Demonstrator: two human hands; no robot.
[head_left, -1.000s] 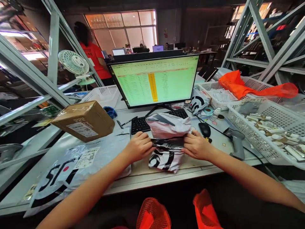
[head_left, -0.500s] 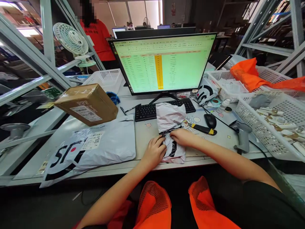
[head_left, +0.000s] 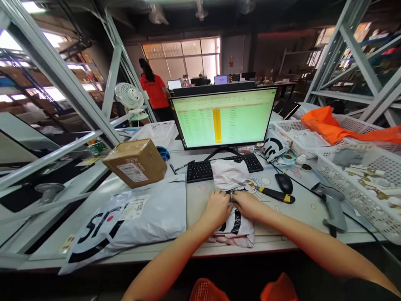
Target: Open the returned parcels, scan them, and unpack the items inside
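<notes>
A crumpled white plastic mailing bag (head_left: 230, 173) with black print lies in front of the keyboard, its upper end resting over the keys. My left hand (head_left: 219, 205) grips the middle of the bag with curled fingers. My right hand (head_left: 247, 203) pinches the same part from the other side, so that the fingertips of both hands nearly meet. Something dark shows between them, too small to make out. The lower part of the bag spreads toward the desk's front edge. A yellow-and-black utility knife (head_left: 277, 195) lies right of my right hand.
A large grey mailing bag (head_left: 166, 209) and a cardboard box (head_left: 136, 163) occupy the left side. Behind the keyboard (head_left: 200, 170) stands a monitor (head_left: 225, 117). To the right are a mouse (head_left: 284, 183), a scanner (head_left: 333, 205) and white baskets (head_left: 354, 196). A person in red (head_left: 156, 93) stands farther back.
The head view has tilted upward, so the desk appears lower. My hands have drawn closer together on the bag, with fingertips now almost touching.
</notes>
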